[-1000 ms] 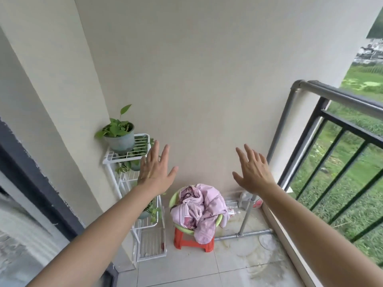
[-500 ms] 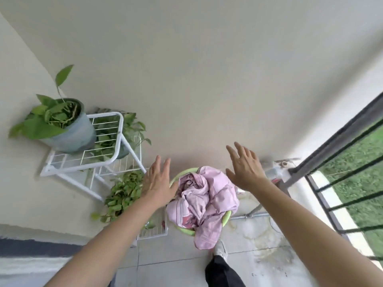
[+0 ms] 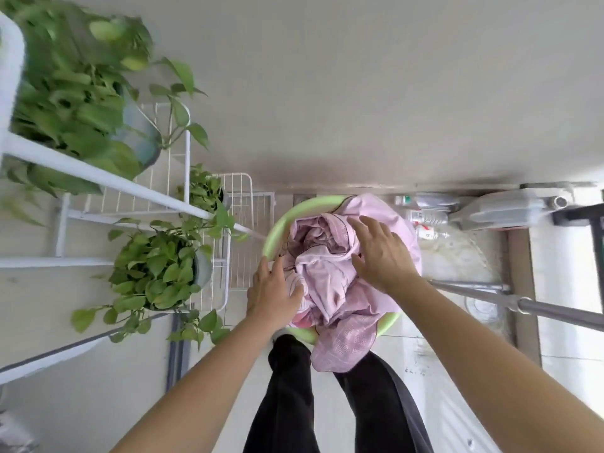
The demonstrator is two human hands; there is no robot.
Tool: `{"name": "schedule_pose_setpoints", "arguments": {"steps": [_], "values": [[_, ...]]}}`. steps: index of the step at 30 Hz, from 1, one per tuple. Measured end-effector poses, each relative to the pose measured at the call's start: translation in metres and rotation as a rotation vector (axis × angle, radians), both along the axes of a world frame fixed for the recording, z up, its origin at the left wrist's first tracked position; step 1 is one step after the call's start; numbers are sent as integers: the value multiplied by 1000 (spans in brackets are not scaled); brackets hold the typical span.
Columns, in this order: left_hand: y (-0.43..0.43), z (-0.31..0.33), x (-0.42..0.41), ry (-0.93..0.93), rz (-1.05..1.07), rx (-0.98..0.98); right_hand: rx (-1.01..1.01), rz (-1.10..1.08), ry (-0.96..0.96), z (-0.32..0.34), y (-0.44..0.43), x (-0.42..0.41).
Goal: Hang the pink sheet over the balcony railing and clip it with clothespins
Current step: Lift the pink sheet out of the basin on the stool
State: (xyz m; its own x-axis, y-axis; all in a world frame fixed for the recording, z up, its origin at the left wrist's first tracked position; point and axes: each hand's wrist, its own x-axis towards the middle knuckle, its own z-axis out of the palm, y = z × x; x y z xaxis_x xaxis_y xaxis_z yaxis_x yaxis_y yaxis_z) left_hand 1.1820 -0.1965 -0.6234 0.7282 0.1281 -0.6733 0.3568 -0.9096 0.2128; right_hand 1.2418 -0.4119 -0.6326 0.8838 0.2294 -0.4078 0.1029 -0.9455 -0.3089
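Note:
The pink sheet (image 3: pixel 330 289) lies crumpled in a light green basin (image 3: pixel 281 220) straight below me, one corner spilling over the near rim. My left hand (image 3: pixel 273 289) rests on the sheet's left side at the basin rim, fingers spread. My right hand (image 3: pixel 380 253) is laid flat on top of the pile, fingers apart. Neither hand has closed on the cloth. A grey metal pole (image 3: pixel 510 299) crosses at the right, and a dark piece of the balcony railing (image 3: pixel 598 223) shows at the right edge. No clothespins show.
A white wire plant rack (image 3: pixel 98 178) with leafy green potted plants (image 3: pixel 157 273) stands close on the left. Plastic bottles and a white jug (image 3: pixel 490 209) lie by the wall at the right. My legs in black trousers (image 3: pixel 287 387) stand just before the basin.
I have stepped closer and tipped my view down over the basin. Both hands have dropped from mid-air onto the pink sheet.

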Motion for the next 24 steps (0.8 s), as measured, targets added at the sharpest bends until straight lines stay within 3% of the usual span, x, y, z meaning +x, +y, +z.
{"name": "schedule_pose_setpoints", "arguments": {"steps": [4, 7, 12, 15, 17, 21, 24], "values": [[9, -66, -5, 54, 86, 22, 68, -211, 120, -80, 26, -4], [9, -97, -17, 121, 199, 30, 129, -377, 75, -120, 37, -12], [11, -106, -29, 124, 344, 12, 87, -470, 173, -136, 36, 0], [18, -87, -39, 54, 407, -14, 141, -548, 195, -102, 23, 9], [27, -67, -38, -17, 470, 4, 272, -668, 112, -64, 12, 13], [56, -39, -27, -38, 519, 85, 807, -1168, 57, 10, -25, 29], [62, -27, -13, 71, 355, 153, 978, -1125, 78, 39, -55, 38]]}}
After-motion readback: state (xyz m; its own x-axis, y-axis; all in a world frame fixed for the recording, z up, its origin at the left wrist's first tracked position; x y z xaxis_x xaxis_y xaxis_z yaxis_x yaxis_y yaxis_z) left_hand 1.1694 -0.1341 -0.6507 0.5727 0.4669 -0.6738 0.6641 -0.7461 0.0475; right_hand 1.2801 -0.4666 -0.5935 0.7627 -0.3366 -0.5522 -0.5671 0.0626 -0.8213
